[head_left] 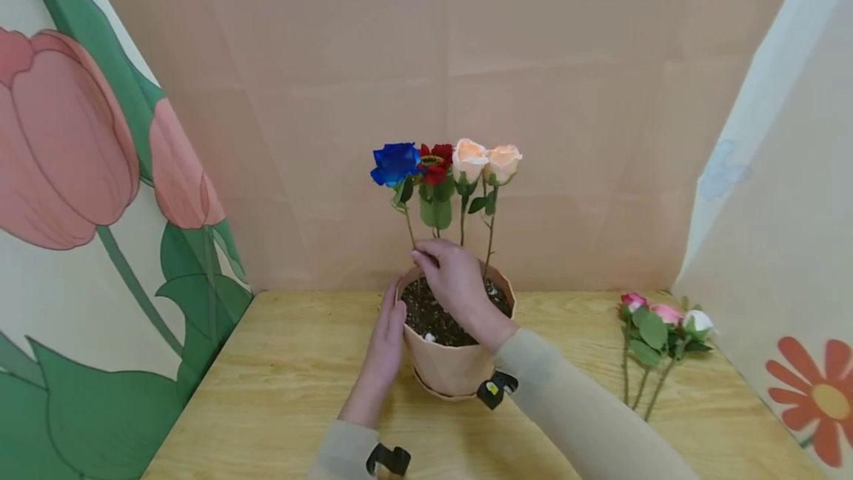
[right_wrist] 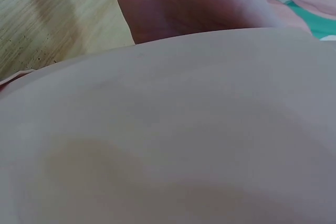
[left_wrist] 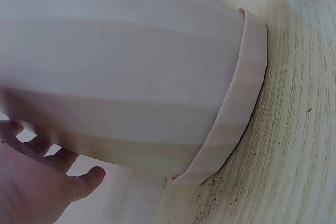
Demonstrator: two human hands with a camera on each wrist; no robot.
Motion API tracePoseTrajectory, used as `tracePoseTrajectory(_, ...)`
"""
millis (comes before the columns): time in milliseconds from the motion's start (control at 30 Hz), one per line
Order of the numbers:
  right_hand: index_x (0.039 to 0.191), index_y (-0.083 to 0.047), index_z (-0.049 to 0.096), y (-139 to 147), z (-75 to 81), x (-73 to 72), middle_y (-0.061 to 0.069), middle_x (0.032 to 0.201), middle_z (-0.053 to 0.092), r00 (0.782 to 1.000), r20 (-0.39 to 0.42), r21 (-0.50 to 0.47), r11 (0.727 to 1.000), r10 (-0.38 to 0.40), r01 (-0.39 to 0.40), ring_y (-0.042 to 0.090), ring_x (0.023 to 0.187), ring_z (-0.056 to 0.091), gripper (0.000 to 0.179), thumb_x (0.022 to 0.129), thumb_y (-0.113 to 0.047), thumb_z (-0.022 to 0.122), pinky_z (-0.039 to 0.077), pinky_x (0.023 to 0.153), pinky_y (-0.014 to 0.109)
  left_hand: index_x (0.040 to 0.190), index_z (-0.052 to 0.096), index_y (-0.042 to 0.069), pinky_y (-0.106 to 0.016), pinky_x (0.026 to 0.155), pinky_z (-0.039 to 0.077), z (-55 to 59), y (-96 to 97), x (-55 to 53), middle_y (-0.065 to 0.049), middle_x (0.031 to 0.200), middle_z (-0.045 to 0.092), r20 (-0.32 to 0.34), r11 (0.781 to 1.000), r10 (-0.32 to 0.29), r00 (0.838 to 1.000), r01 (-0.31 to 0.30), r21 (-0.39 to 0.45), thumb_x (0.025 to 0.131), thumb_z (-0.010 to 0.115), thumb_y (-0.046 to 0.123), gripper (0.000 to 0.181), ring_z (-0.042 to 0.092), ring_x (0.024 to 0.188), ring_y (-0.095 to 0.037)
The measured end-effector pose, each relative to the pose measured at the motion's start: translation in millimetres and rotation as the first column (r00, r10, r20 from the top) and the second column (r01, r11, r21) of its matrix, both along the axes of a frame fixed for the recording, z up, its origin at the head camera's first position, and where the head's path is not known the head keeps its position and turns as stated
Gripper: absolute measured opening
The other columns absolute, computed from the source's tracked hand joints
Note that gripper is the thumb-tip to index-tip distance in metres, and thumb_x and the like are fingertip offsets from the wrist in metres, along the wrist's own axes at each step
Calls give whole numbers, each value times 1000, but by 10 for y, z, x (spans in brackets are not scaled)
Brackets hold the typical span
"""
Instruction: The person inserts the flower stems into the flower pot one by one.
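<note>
A pale pink faceted flowerpot (head_left: 443, 365) holds dark soil (head_left: 426, 321). A blue rose (head_left: 395, 164), a red flower (head_left: 437, 167) and two cream-peach roses (head_left: 469, 160) stand upright in it. Over the soil, my right hand (head_left: 460, 284) pinches the blue rose's stem between thumb and fingers, low down. My left hand (head_left: 386, 335) rests along the pot's left side with its fingers fairly straight. In the left wrist view, the left fingers (left_wrist: 60, 158) lie at the pot wall (left_wrist: 121, 72). The pot wall (right_wrist: 168, 124) fills most of the right wrist view, hiding the right fingers.
On the wooden table (head_left: 300, 361), pink and white roses (head_left: 656, 328) lie at the right. A saucer (left_wrist: 236, 103) sits under the pot, with soil crumbs beside it. Behind stands a plain pinkish backdrop (head_left: 320, 95); painted flower panels (head_left: 73, 132) flank both sides.
</note>
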State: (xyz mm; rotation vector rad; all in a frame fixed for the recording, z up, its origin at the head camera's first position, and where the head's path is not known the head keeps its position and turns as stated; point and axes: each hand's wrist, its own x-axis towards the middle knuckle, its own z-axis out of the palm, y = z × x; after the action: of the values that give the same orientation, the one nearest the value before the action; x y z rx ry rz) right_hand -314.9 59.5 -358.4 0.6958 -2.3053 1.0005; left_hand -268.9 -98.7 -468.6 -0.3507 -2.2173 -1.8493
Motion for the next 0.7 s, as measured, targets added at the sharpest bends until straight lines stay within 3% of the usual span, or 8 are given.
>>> tracePoseTrajectory(200,117,-7,84,-3,-15,-1,7,110,82,1000,15,-13,1000,-5,5,24,98,79,16,108,-14,74,66,86,43,178,23,24,-67,132,13,-1,1,-1,-7,182,23,-4,1000,3,1000,-3,-9,123,29,39,57,18,167,-37)
tracePoseTrajectory(500,113,-9,83,-12,-20,37,2,101,80,997,71,-76,997,-9,14,14,82,72,12,109,-16,74,63,73,38,178,22,22,-65,132,15,23,12,11,-6,182,24,6,1000,5,1000,-5,5,123,31,40,59,19,167,-35)
tracePoseTrajectory(700,117,-10,83,-16,-14,59,1,104,80,993,116,-105,994,-7,19,12,82,71,16,109,-20,74,63,72,35,178,22,23,-66,132,14,26,1,16,-6,182,23,7,1000,9,1000,-9,6,123,31,40,59,18,167,-36)
